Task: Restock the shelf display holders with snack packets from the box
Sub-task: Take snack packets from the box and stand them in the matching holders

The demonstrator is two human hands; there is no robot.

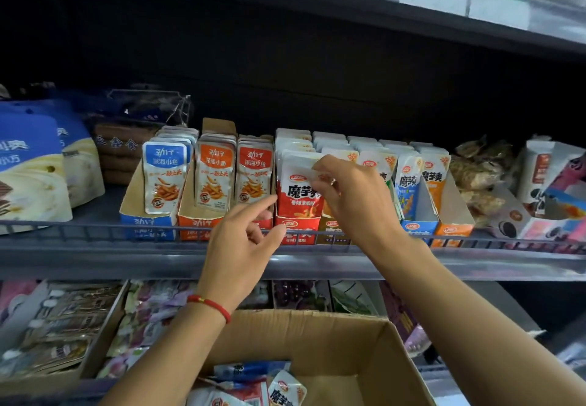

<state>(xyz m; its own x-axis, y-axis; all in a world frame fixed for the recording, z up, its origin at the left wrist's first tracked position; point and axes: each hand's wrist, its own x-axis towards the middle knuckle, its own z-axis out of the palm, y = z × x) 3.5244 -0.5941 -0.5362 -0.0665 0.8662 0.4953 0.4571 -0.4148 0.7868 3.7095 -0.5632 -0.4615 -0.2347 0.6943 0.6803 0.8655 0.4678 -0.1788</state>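
Red-and-white konjac snack packets (299, 190) stood upright in the red display holder (298, 229) on the middle shelf (95, 251), and the right hand (348, 196) pinched the top edge of the front packet between thumb and fingertips. The left hand (244, 240) hovered just left of that holder, fingers loosely spread, forefinger extended toward the packet's lower left corner; contact could not be confirmed. A red cord bracelet (211, 305) circled the left wrist. Neighbouring holders carried orange fish-snack packets (215, 174) and a blue fish-snack packet (164, 177) to the left. Below, the open cardboard box (364, 358) contained further loose packets (282, 389).
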